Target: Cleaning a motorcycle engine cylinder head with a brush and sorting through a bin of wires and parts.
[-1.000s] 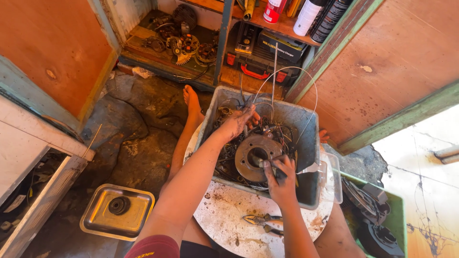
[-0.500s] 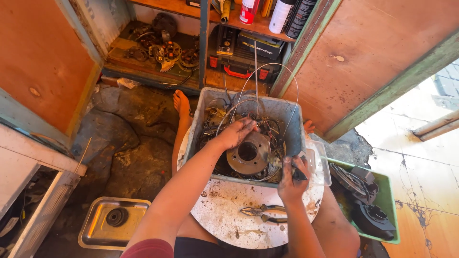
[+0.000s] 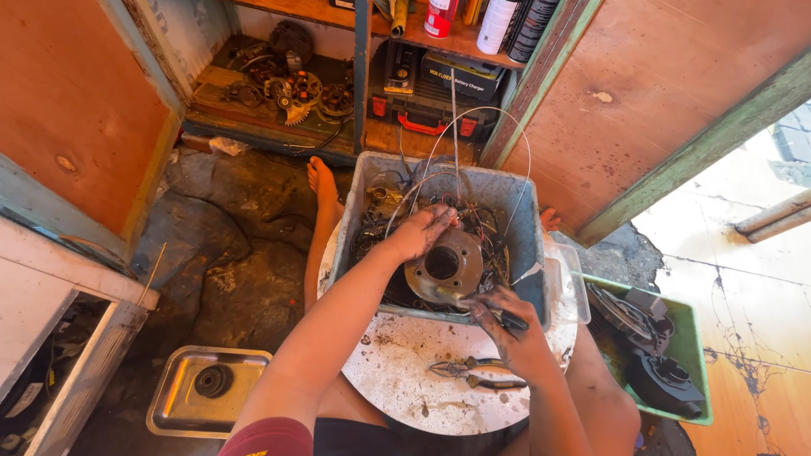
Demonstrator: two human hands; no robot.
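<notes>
A grey plastic bin (image 3: pixel 524 219) full of wires and greasy parts rests against a round white board (image 3: pixel 405 371) on my lap. My left hand (image 3: pixel 422 232) reaches into the bin and grips the top edge of a round metal disc (image 3: pixel 443 266) with a centre hole. Lower down, my right hand (image 3: pixel 507 329) is closed on a dark, thin tool at the bin's near rim, its tip touching the disc's lower edge. Pliers (image 3: pixel 469 373) lie on the white board just under my right hand.
A steel tray (image 3: pixel 173 405) holding a black round part sits on the floor at left. A green tray (image 3: pixel 688 363) with black parts stands at right. Ahead, open cabinet shelves hold gears (image 3: pixel 296 89), a black and red case (image 3: pixel 422 101) and spray cans. My bare foot (image 3: pixel 323 181) rests beside the bin.
My left hand has shifted onto the disc's upper edge, and the right hand has come in closer to the disc's lower rim. The view has tilted slightly.
</notes>
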